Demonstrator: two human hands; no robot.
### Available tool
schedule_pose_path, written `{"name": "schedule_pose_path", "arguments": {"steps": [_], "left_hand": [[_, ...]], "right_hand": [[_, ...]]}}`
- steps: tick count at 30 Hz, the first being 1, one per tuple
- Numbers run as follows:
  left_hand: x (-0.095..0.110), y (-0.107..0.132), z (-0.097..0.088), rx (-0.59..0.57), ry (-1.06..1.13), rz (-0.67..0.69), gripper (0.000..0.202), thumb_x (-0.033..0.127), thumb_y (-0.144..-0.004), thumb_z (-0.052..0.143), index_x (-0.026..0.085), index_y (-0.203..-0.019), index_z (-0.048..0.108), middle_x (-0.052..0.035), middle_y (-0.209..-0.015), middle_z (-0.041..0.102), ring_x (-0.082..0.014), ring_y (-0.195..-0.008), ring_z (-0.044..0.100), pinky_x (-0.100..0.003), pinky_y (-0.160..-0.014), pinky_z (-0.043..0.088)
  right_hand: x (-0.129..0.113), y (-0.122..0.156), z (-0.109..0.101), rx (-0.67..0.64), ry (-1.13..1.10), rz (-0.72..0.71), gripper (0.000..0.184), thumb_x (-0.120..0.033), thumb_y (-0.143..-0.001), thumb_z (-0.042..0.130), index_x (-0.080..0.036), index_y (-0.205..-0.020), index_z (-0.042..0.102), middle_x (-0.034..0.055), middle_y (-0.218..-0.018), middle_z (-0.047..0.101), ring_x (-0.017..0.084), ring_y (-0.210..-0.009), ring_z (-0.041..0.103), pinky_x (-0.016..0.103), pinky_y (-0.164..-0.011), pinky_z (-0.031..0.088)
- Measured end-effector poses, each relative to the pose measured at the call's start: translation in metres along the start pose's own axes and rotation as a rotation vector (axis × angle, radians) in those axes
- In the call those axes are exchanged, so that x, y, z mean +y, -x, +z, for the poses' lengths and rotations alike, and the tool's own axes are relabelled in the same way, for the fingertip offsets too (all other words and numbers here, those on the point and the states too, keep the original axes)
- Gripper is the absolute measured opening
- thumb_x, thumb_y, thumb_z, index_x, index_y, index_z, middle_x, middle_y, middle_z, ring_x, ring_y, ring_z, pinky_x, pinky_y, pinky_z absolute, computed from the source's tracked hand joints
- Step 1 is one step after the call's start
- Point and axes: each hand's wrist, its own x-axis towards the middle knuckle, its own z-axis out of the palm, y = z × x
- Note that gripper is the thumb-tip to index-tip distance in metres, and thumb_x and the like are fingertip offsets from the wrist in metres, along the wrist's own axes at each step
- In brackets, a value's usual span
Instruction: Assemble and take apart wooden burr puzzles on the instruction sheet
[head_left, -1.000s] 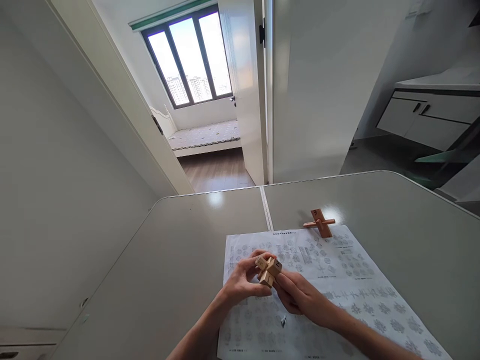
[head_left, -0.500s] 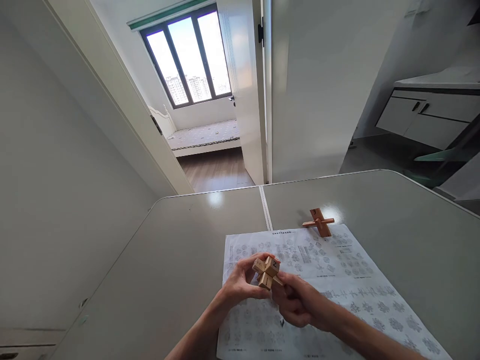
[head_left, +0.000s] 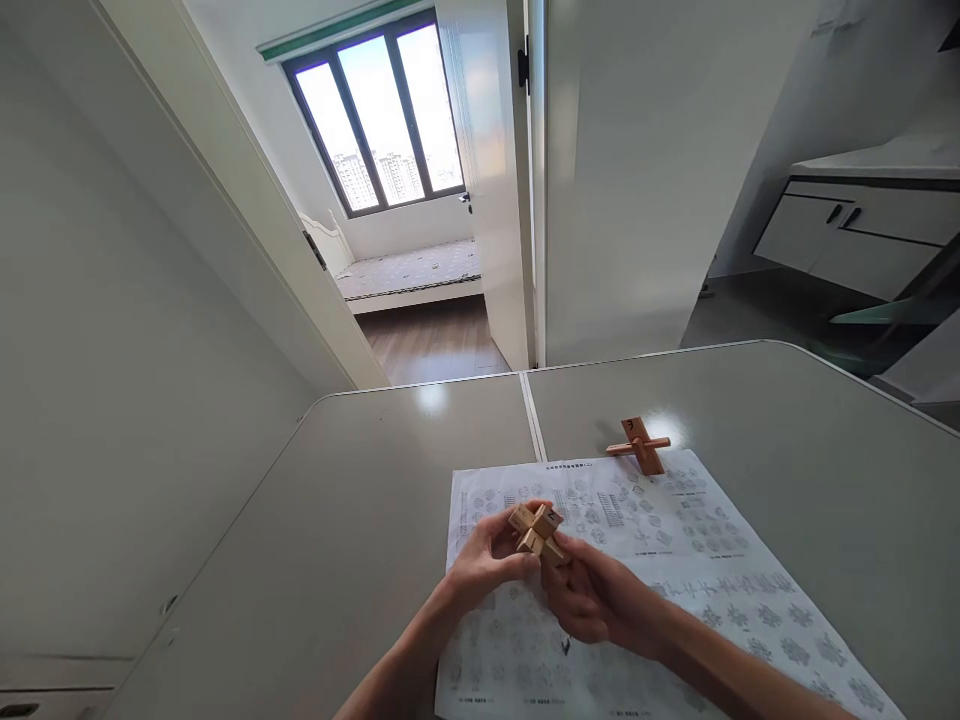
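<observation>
A small pale wooden interlocking puzzle [head_left: 537,531] is held above a printed sheet [head_left: 675,560] on the grey table. My left hand [head_left: 484,558] pinches its left side with thumb and fingers. My right hand [head_left: 596,598] grips it from below and the right, fingers curled. A second, darker wooden cross-shaped puzzle [head_left: 639,446] stands on the table at the sheet's far edge, well beyond both hands.
The grey table [head_left: 337,530] has a seam down its middle and rounded corners. Beyond it an open white door [head_left: 484,180] leads to a room with a window. Cabinets [head_left: 855,235] stand at the right. A wall runs along the left.
Both hands have turned the pale puzzle slightly between the fingers and lifted it a little farther from me. The darker puzzle has stayed where it was.
</observation>
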Motion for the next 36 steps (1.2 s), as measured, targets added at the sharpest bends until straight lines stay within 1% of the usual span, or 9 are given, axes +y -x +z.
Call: {"name": "schedule_pose_path", "arguments": {"steps": [4, 8, 12, 15, 18, 21, 27, 31, 36], "left_hand": [[0.004, 0.000, 0.003, 0.024, -0.040, 0.023, 0.073, 0.058, -0.089, 0.072, 0.022, -0.150, 0.055, -0.0166, -0.148, 0.061, -0.0383, -0.141, 0.053, -0.053, -0.120, 0.038], [0.000, -0.005, 0.001, 0.094, -0.028, 0.099, 0.070, 0.058, -0.092, 0.069, 0.026, -0.152, 0.053, -0.0141, -0.157, 0.053, -0.0389, -0.146, 0.047, -0.057, -0.124, 0.033], [-0.004, -0.008, -0.001, 0.149, -0.032, 0.120, 0.063, 0.054, -0.094, 0.068, 0.029, -0.150, 0.056, -0.0110, -0.163, 0.046, -0.0391, -0.151, 0.039, -0.057, -0.123, 0.034], [-0.006, -0.008, -0.001, 0.206, -0.022, 0.119, 0.058, 0.049, -0.095, 0.067, 0.029, -0.149, 0.057, -0.0105, -0.163, 0.046, -0.0384, -0.151, 0.040, -0.055, -0.122, 0.035], [-0.009, -0.008, -0.001, 0.295, -0.041, 0.129, 0.057, 0.046, -0.094, 0.067, 0.030, -0.148, 0.058, -0.0093, -0.163, 0.046, -0.0379, -0.152, 0.039, -0.054, -0.122, 0.036], [-0.012, -0.009, -0.002, 0.364, -0.053, 0.139, 0.054, 0.045, -0.095, 0.065, 0.031, -0.147, 0.059, -0.0075, -0.163, 0.045, -0.0365, -0.152, 0.038, -0.053, -0.123, 0.036], [-0.011, -0.010, -0.003, 0.377, -0.049, 0.126, 0.052, 0.045, -0.094, 0.066, 0.031, -0.144, 0.061, -0.0080, -0.162, 0.047, -0.0364, -0.150, 0.042, -0.052, -0.121, 0.039], [-0.010, -0.009, -0.002, 0.374, -0.065, 0.115, 0.051, 0.044, -0.096, 0.064, 0.031, -0.145, 0.060, -0.0082, -0.162, 0.047, -0.0361, -0.148, 0.045, -0.051, -0.120, 0.041], [-0.010, -0.009, -0.001, 0.377, -0.048, 0.113, 0.051, 0.044, -0.094, 0.066, 0.029, -0.144, 0.061, -0.0096, -0.160, 0.049, -0.0369, -0.146, 0.048, -0.052, -0.118, 0.042]], "right_hand": [[-0.002, 0.000, 0.000, 0.059, -0.060, -0.010, 0.049, -0.062, -0.102, 0.053, -0.018, -0.082, 0.055, -0.0087, -0.056, 0.039, 0.006, -0.040, 0.027, 0.021, -0.041, 0.024], [-0.006, 0.000, -0.002, 0.132, -0.124, -0.033, 0.040, -0.057, -0.099, 0.061, -0.018, -0.094, 0.059, -0.0093, -0.060, 0.038, 0.005, -0.042, 0.023, 0.020, -0.042, 0.023], [-0.011, -0.001, -0.008, 0.192, -0.197, -0.102, 0.035, -0.051, -0.099, 0.065, -0.017, -0.095, 0.060, -0.0094, -0.061, 0.036, 0.006, -0.044, 0.021, 0.019, -0.044, 0.026], [-0.016, -0.002, -0.013, 0.242, -0.236, -0.178, 0.033, -0.049, -0.099, 0.066, -0.016, -0.094, 0.062, -0.0093, -0.061, 0.034, 0.006, -0.045, 0.020, 0.018, -0.045, 0.029], [-0.023, -0.001, -0.019, 0.295, -0.267, -0.246, 0.030, -0.045, -0.099, 0.068, -0.016, -0.096, 0.063, -0.0088, -0.063, 0.033, 0.007, -0.047, 0.020, 0.017, -0.044, 0.030], [-0.031, 0.000, -0.025, 0.344, -0.273, -0.304, 0.024, -0.041, -0.103, 0.062, -0.018, -0.093, 0.060, -0.0080, -0.065, 0.032, 0.008, -0.046, 0.020, 0.018, -0.042, 0.032], [-0.042, 0.002, -0.033, 0.387, -0.283, -0.392, 0.019, -0.036, -0.104, 0.059, -0.021, -0.093, 0.058, -0.0075, -0.065, 0.031, 0.009, -0.046, 0.022, 0.017, -0.040, 0.035], [-0.043, 0.002, -0.036, 0.408, -0.316, -0.408, 0.018, -0.035, -0.105, 0.058, -0.021, -0.094, 0.058, -0.0073, -0.066, 0.032, 0.010, -0.046, 0.023, 0.018, -0.040, 0.037], [-0.044, 0.003, -0.039, 0.402, -0.351, -0.425, 0.017, -0.033, -0.105, 0.057, -0.020, -0.095, 0.058, -0.0071, -0.067, 0.032, 0.010, -0.047, 0.024, 0.017, -0.042, 0.037]]}}
